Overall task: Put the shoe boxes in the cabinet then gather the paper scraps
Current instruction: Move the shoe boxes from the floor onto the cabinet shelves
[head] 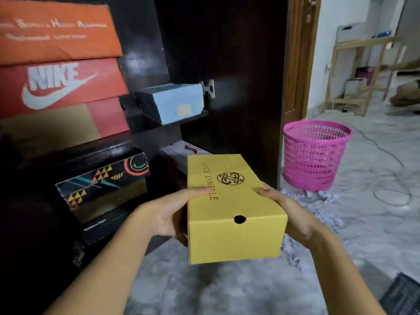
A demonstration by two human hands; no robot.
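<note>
The left hand (pixel 168 214) and the right hand (pixel 293 217) clamp a yellow shoe box (pixel 227 242) between them. Each thumb is laid on the lid and each palm pressed to a long side, and the box is held level above the marbled floor (pixel 204 287) with its end panel and round finger hole facing the person. The lid reads LACE LYNFILLE beside a round emblem. Just past the left hand stands the open dark cabinet (pixel 141 42). A black patterned shoe box (pixel 102 180) sits on a plain black box (pixel 100 226) on its lower level, up and to the left of that hand. Directly beyond the held box lies a white and red box (pixel 181 151). Higher up rests a light blue box (pixel 175 101), and two orange Nike boxes (pixel 61 85) are stacked far up to the left. The cabinet door (pixel 238 64) stands open beyond both hands. Under and beyond the right hand, white paper scraps (pixel 318 197) lie scattered on the floor. A pink mesh basket (pixel 316 153) stands just past them, with a loose cable (pixel 391 194) looping to its right. A wooden rack (pixel 359 71) is well away, by the far wall.
</note>
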